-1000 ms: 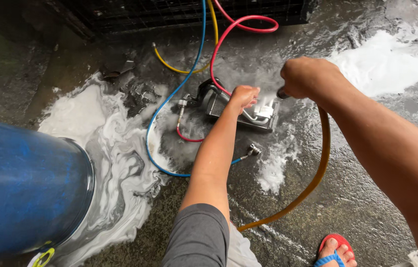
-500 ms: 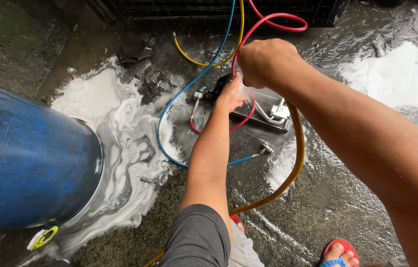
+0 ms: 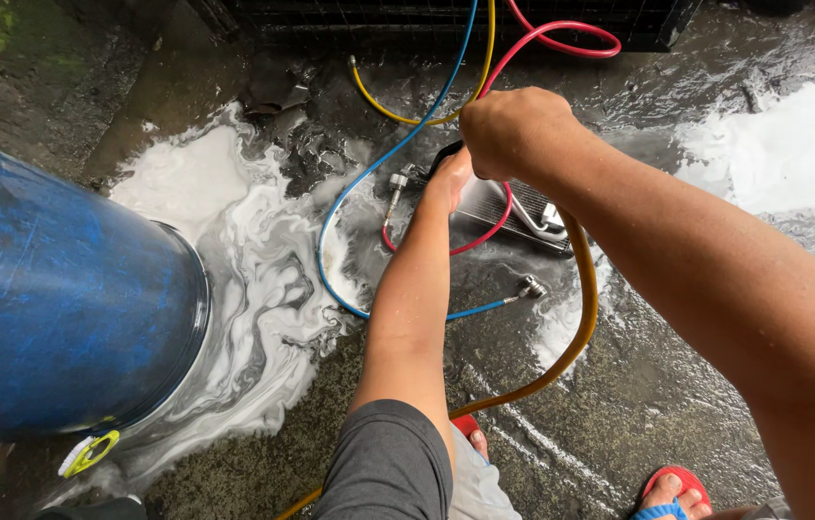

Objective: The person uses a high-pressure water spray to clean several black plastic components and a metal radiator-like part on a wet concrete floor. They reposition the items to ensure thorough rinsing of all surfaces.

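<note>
A small finned metal block (image 3: 521, 208) with silver pipe stubs lies on the wet concrete. My left hand (image 3: 450, 179) reaches down to its left end and grips it; the fingers are partly hidden behind my right fist. My right hand (image 3: 513, 130) hovers just above it, closed on the end of an orange-yellow hose (image 3: 585, 318) that loops down to the right and back toward my legs. A blue hose (image 3: 340, 252), a red hose (image 3: 562, 37) and a thin yellow hose (image 3: 381, 104) with metal fittings curl around the block.
A big blue barrel (image 3: 51, 299) lies tilted at the left. White foam (image 3: 253, 260) spreads beside it, with another foam patch (image 3: 783, 144) at the right. A dark grille (image 3: 407, 17) stands at the top. My feet in red sandals (image 3: 675, 487) are at the bottom.
My right hand has swung left with the orange-yellow hose and now sits right over my left hand. The left hand has stayed on the metal block.
</note>
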